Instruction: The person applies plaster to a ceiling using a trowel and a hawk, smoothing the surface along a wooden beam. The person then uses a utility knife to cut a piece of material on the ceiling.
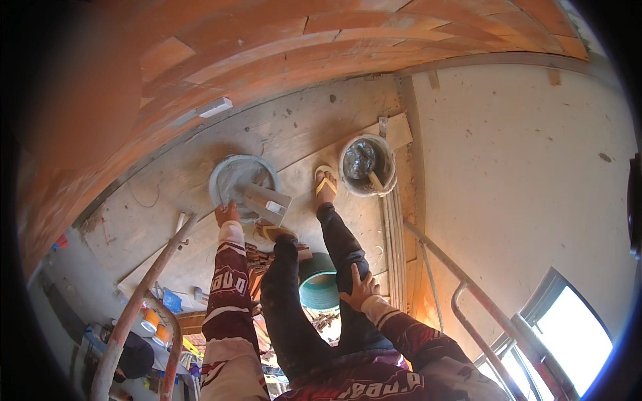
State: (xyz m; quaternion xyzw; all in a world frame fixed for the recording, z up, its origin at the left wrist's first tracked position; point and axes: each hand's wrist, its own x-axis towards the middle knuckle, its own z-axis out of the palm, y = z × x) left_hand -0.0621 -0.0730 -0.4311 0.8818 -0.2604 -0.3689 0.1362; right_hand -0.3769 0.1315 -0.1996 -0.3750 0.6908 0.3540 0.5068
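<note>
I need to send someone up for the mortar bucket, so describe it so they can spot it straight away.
On the wooden scaffold platform below the red brick wall, look to the right edge beside the plastered wall. The bucket stands just past the person's right foot. Unlike the shallow bluish pan by the left hand, it is deep, holds dark wet mix, and has a stick in it.

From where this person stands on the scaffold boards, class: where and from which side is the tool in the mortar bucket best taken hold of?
Grip the wooden handle where it sticks up out of the mortar bucket, coming from above. Its working end is buried in the wet mix, so only the handle is free; it leans toward the bucket's near rim. The right hand rests on the thigh on that side; the left hand is at the blue pan.
</note>
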